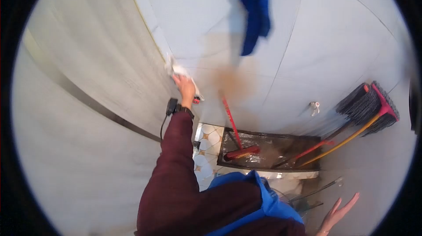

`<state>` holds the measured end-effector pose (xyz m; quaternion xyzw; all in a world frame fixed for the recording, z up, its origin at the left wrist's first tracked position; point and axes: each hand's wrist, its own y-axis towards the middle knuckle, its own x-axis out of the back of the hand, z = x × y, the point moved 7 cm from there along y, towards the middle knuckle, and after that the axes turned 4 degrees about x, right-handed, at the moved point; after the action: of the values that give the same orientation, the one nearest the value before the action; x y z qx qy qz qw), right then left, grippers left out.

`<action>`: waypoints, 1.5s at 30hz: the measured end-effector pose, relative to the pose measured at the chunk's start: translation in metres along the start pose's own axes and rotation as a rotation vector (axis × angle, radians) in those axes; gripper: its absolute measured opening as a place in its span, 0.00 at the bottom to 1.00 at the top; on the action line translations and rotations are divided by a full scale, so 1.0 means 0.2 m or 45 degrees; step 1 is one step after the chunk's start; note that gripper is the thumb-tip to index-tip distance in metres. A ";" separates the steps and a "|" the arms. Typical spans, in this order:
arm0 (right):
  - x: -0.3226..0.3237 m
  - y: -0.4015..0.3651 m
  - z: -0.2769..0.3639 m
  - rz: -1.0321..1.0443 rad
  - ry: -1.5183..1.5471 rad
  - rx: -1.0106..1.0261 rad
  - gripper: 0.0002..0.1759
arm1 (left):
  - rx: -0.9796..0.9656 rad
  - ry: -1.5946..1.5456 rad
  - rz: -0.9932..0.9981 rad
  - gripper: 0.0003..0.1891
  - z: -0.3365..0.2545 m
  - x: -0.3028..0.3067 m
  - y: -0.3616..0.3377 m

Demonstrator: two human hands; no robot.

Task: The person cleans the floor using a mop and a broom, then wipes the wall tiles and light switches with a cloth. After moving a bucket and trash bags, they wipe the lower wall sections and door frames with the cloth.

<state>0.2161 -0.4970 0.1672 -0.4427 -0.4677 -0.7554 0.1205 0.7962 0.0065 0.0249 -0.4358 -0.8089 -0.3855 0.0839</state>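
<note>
Stretched out in front of me, my left hand (187,90) presses a white cloth (177,68) against the surface where the pale grey panel (101,51) meets the white wall (189,20). Its fingers are bent over the cloth, and part of the cloth hangs down beside the hand. A small red item (196,100) shows just beside the wrist; I cannot make out what it is. Low on the right, my right hand (338,215) holds nothing, its fingers apart. The arm behind it is mostly out of view.
A blue cloth (256,12) hangs on the wall. Below, a red-handled floor brush (241,152) stands in a dark wet basin (272,143). Two mops (382,106) lean in the right corner near a wall tap (314,107). Patterned tiles (209,141) cover the floor.
</note>
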 end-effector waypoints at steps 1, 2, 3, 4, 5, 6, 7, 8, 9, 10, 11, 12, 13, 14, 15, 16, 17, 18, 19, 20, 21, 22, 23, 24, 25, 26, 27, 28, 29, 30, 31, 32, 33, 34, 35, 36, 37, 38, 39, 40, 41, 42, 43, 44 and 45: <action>0.02 0.02 0.01 0.030 -0.038 0.019 0.31 | 0.292 0.027 0.134 0.24 0.09 -0.06 -0.09; 0.06 0.07 0.04 -0.001 -0.053 0.031 0.31 | 0.477 -0.119 0.218 0.23 0.13 -0.09 -0.11; 0.10 0.13 0.10 0.044 -0.069 0.111 0.32 | 0.470 -0.163 0.196 0.23 0.11 -0.06 -0.07; 0.10 0.19 0.14 0.086 -0.078 0.184 0.34 | 0.424 -0.140 0.127 0.21 0.10 -0.03 -0.01; 0.11 0.23 0.15 0.024 -0.074 0.179 0.34 | 0.370 -0.127 0.054 0.20 0.01 0.01 0.09; 0.10 0.25 0.16 0.038 -0.063 0.203 0.35 | 0.342 -0.172 0.027 0.20 -0.08 0.04 0.20; 0.09 0.27 0.17 0.058 -0.055 0.226 0.35 | 0.370 -0.248 -0.007 0.21 -0.23 0.16 0.27; 0.10 0.29 0.19 0.009 -0.052 0.219 0.35 | 0.400 -0.320 -0.038 0.23 -0.35 0.26 0.34; 0.10 0.31 0.25 0.019 -0.030 0.266 0.35 | 0.381 -0.349 -0.058 0.23 -0.44 0.31 0.39; 0.09 0.33 0.29 0.031 -0.004 0.312 0.35 | 0.150 -0.384 -0.191 0.24 -0.58 0.38 0.48; 0.07 0.32 0.28 -0.007 0.014 0.299 0.35 | -0.091 -0.413 -0.326 0.25 -0.75 0.48 0.55; 0.04 0.30 0.28 -0.009 0.034 0.275 0.36 | -0.265 -0.362 -0.364 0.25 -0.91 0.54 0.68; 0.02 0.27 0.27 -0.003 0.051 0.256 0.37 | -0.432 -0.304 -0.401 0.26 -1.10 0.63 0.81; 0.02 0.25 0.28 0.009 0.028 0.257 0.38 | -0.566 -0.269 -0.448 0.26 -1.35 0.75 0.90; 0.01 0.23 0.26 -0.008 0.032 0.251 0.38 | -0.592 -0.195 -0.529 0.28 -1.47 0.80 1.07; 0.00 0.21 0.24 -0.021 0.009 0.235 0.37 | -0.486 -0.071 -0.585 0.29 -1.65 0.90 1.17; 0.00 0.18 0.21 -0.030 -0.020 0.212 0.37 | -0.587 -0.054 -0.731 0.28 -1.77 0.95 1.37; 0.02 0.15 0.20 -0.043 -0.025 0.190 0.37 | -0.597 0.029 -0.714 0.28 -1.91 1.03 1.49; 0.03 0.12 0.18 -0.040 0.031 0.087 0.37 | -0.608 0.111 -0.690 0.28 -2.07 1.11 1.56; 0.04 0.09 0.16 -0.035 0.086 -0.015 0.36 | -0.596 0.094 -0.721 0.27 -2.22 1.17 1.59; 0.04 0.05 0.15 -0.038 0.078 -0.039 0.36 | -0.584 0.081 -0.750 0.25 -2.34 1.20 1.61; 0.04 0.01 0.14 -0.078 0.102 -0.098 0.35 | -0.606 0.058 -0.737 0.25 -2.44 1.19 1.68; 0.05 -0.03 0.13 -0.126 0.122 -0.163 0.35 | -0.771 -0.014 -0.804 0.28 -2.56 1.19 1.74; 0.07 -0.06 0.13 -0.146 0.105 -0.202 0.35 | -0.932 -0.098 -0.874 0.30 -2.67 1.18 1.75; 0.08 -0.09 0.14 -0.139 0.108 -0.247 0.35 | -0.951 -0.146 -0.871 0.30 -2.79 1.18 1.72; 0.09 -0.11 0.14 -0.128 0.109 -0.294 0.36 | -0.904 -0.017 -0.747 0.29 -2.93 1.14 1.69; 0.12 -0.14 0.14 -0.151 0.090 -0.330 0.36 | -0.857 0.114 -0.621 0.29 -3.06 1.10 1.66; 0.14 -0.16 0.14 -0.166 0.086 -0.365 0.36 | -1.016 0.837 -0.534 0.27 -3.27 0.99 1.63; 0.16 -0.18 0.14 -0.184 0.083 -0.401 0.35 | -0.986 0.525 -0.383 0.24 -3.38 1.05 1.32; 0.18 -0.20 0.14 -0.215 0.064 -0.439 0.35 | -0.952 0.214 -0.225 0.21 -3.44 1.11 1.01; 0.19 -0.22 0.14 -0.215 0.070 -0.486 0.35 | -1.085 0.160 -0.402 0.18 -3.56 0.94 1.06; 0.20 -0.26 0.14 -0.210 0.080 -0.533 0.35 | -1.363 0.282 -0.774 0.25 -3.66 0.74 1.06; 0.21 -0.30 0.13 -0.227 0.063 -0.565 0.35 | -1.464 0.328 -0.826 0.22 -3.68 0.68 0.89; 0.20 -0.34 0.13 -0.233 0.068 -0.578 0.35 | -1.593 0.219 -0.798 0.23 -3.69 0.59 0.79; 0.20 -0.39 0.12 -0.227 0.077 -0.587 0.35 | -1.721 0.119 -0.761 0.23 -3.66 0.50 0.70; 0.20 -0.43 0.12 -0.223 0.039 -0.577 0.35 | -1.729 0.039 -0.770 0.23 -3.59 0.47 0.60; 0.20 -0.47 0.10 -0.207 0.039 -0.593 0.35 | -1.739 -0.027 -0.779 0.22 -3.50 0.45 0.49; 0.20 -0.51 0.08 -0.203 0.041 -0.635 0.35 | -1.660 0.020 -0.666 0.23 -3.40 0.37 0.43; 0.20 -0.54 0.06 -0.198 0.045 -0.670 0.35 | -1.574 0.073 -0.559 0.25 -3.29 0.29 0.36; 0.23 -0.55 0.06 -0.206 0.069 -0.694 0.35 | -1.649 0.093 -0.509 0.24 -3.15 0.20 0.23; 0.23 -0.57 0.04 -0.203 0.082 -0.694 0.35 | -1.721 0.110 -0.464 0.24 -3.05 0.14 0.12; 0.23 -0.58 0.00 -0.159 0.063 -0.720 0.35 | -1.722 0.115 -0.470 0.24 -3.01 0.16 0.08; 0.23 -0.59 -0.04 -0.119 0.043 -0.743 0.35 | -1.855 0.089 -0.450 0.22 -2.98 0.17 0.05; 0.25 -0.58 -0.06 -0.103 0.033 -0.691 0.34 | -1.987 0.061 -0.438 0.21 -2.98 0.20 0.03; 0.27 -0.58 -0.09 -0.118 0.040 -0.685 0.34 | -2.018 0.122 -0.497 0.20 -3.02 0.26 0.11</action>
<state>0.1055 -0.4380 0.1365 -0.4252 -0.2678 -0.8641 -0.0288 0.6611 -0.3742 0.4784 -0.2000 -0.3530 -0.8690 -0.2833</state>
